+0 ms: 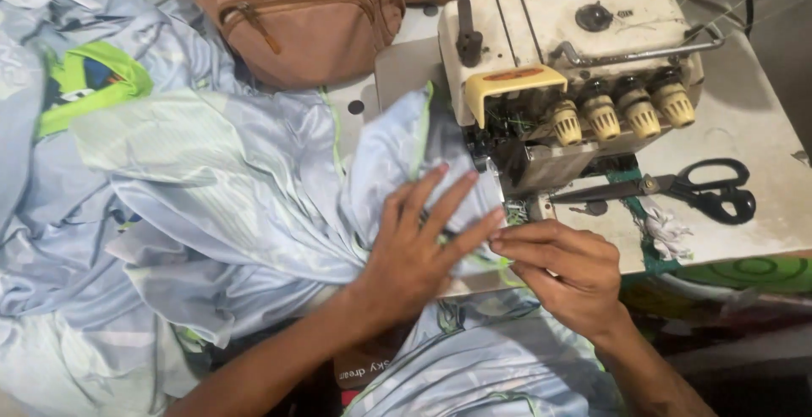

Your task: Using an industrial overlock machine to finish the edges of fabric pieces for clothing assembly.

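Left hand (414, 252) pressed flat, fingers spread open, on pale blue satin fabric with green trim (254, 189), just in front of cream overlock sewing machine (575, 53). Right hand (562, 269) beside it, fingers pinched on fabric edge near needle area. Fabric heaped across left of white table (761, 129). Black-handled scissors (694, 189) right of machine, white thread scraps (668, 233) near. Tan zippered backpack (296, 15) behind fabric.
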